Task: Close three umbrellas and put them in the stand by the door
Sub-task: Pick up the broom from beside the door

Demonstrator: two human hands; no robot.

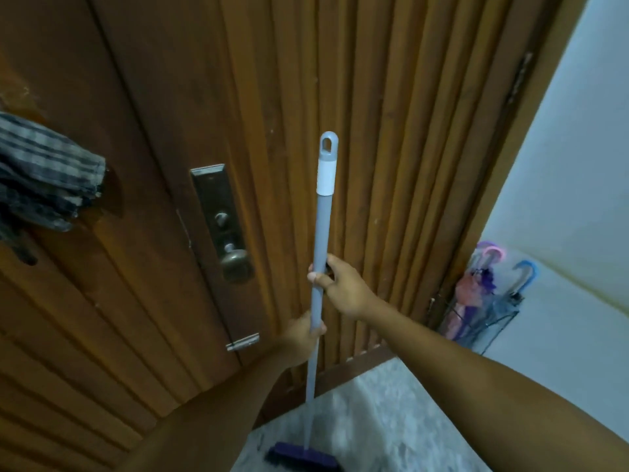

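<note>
Both my hands grip a grey broom handle [321, 229] that stands nearly upright in front of the wooden door [136, 131]. My right hand [340, 284] holds the pole about midway. My left hand [303, 335] holds it lower down. The purple broom head [299, 454] rests on the floor at the bottom. At the right, a dark wire stand [493, 321] sits against the white wall by the door frame. Closed umbrellas stand in it, with pink [493, 253] and blue [526, 270] curved handles sticking up.
A checked dark cloth [44, 175] hangs at the left edge over the door. A metal lock plate with a round knob [235, 265] is on the door left of the pole. Pale speckled floor [391, 420] lies below.
</note>
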